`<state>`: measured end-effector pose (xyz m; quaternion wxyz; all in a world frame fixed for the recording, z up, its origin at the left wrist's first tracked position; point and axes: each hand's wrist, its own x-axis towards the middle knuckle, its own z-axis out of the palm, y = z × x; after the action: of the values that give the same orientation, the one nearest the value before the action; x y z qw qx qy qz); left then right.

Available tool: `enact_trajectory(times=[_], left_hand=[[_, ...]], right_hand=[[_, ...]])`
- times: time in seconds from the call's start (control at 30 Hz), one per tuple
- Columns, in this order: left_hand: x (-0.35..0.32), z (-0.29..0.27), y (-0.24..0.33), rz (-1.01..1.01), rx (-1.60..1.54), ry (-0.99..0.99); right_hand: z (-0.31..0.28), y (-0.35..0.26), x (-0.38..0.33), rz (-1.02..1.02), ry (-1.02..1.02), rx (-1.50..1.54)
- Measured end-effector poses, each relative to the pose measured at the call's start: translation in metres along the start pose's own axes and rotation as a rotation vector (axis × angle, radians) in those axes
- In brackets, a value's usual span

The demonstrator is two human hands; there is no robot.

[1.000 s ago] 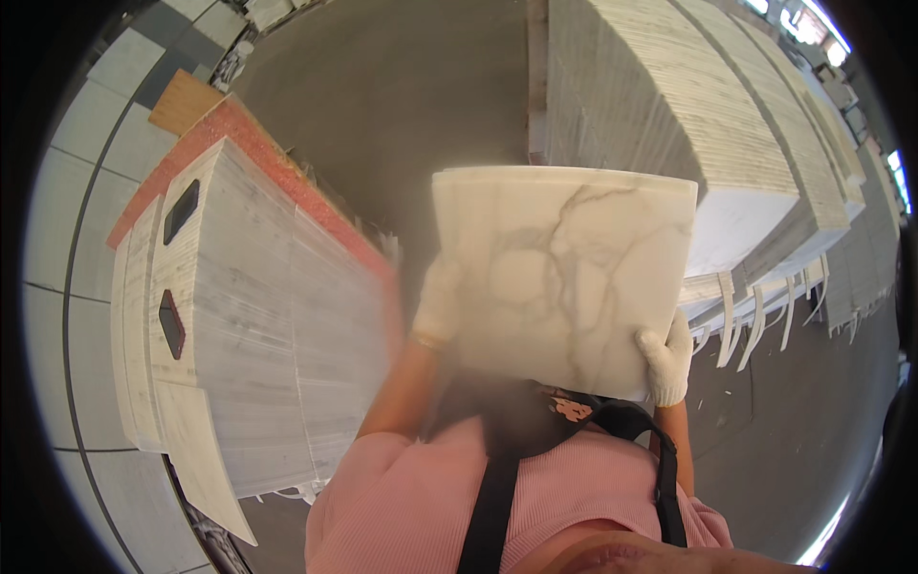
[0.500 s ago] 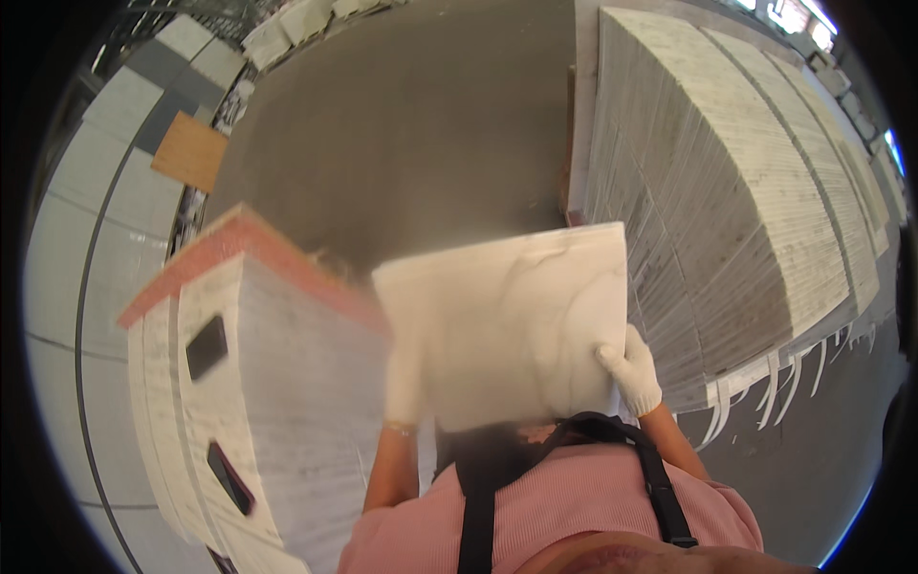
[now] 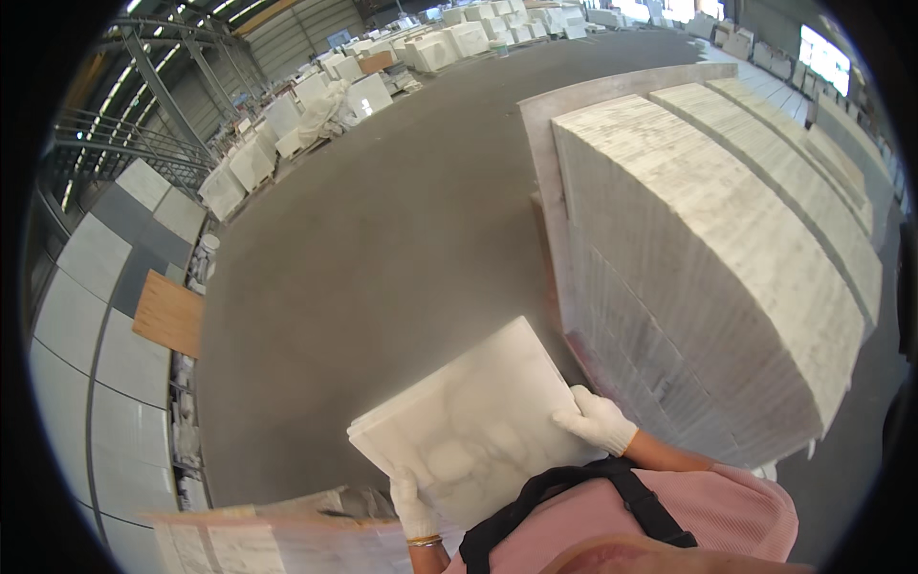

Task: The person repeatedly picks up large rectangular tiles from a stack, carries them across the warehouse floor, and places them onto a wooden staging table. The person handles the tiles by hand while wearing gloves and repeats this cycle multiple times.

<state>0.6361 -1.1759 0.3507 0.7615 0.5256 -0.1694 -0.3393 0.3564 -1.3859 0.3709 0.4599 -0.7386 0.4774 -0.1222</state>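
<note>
At nine o'clock, a brown board (image 3: 170, 314) is seen against pale panels (image 3: 131, 435); at twelve, white blocks (image 3: 469, 39) are massed; at two, a bright window (image 3: 824, 59) is framed.

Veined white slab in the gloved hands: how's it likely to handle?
The veined white slab looks stiff: it spans flat between the left hand and right hand. Probably heavy for its size, given stone-like veining. Its thin, square corners may chip if knocked.

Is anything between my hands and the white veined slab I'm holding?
Only your white fabric gloves; nothing else visible. Your left hand and right hand grip opposite sides of the rectangular, grey-veined white slab.
</note>
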Motion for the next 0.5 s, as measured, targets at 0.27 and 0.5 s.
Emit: enact_trajectory(times=[0.27, 0.5], left_hand=[[0.111, 0.053, 0.017, 0.057, 0.022, 0.222], [0.213, 0.059, 0.025, 0.085, -0.005, 0.211]], right_hand=[[-0.052, -0.072, 0.173, -0.053, -0.218, -0.057], [-0.047, -0.118, 0.305, -0.197, -0.240, -0.126]])
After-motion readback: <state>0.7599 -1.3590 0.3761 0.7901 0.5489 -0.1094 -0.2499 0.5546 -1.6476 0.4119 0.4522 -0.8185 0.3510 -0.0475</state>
